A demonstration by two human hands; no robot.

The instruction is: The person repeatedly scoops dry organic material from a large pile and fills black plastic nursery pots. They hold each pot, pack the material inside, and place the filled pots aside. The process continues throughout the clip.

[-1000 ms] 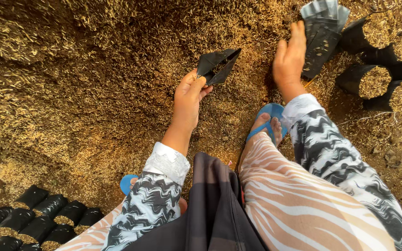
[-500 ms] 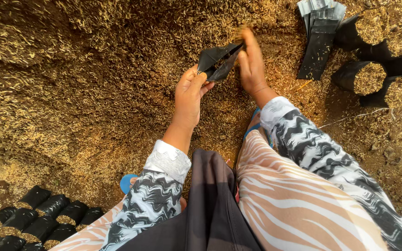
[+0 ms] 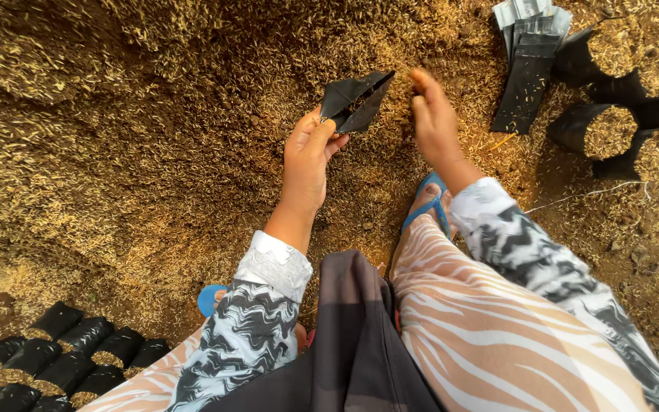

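Note:
My left hand (image 3: pixel 308 149) pinches the near edge of an empty black plastic grow bag (image 3: pixel 356 98), holding its mouth partly spread above a heap of husk and soil (image 3: pixel 154 114). My right hand (image 3: pixel 432 114) is just right of the bag's mouth, fingers together and slightly blurred, touching the heap; whether it holds any husk I cannot tell. My sleeves are patterned black and white.
A stack of flat empty black bags (image 3: pixel 528 61) lies at the upper right. Beside it stand filled bags (image 3: pixel 604 126). Rows of filled black bags (image 3: pixel 47 358) sit at the lower left. My foot in a blue sandal (image 3: pixel 425 202) rests below my right hand.
My right hand has come away from the stack of flat bags and moved left to the mouth of the bag held by my left hand. The left hand has kept its grip.

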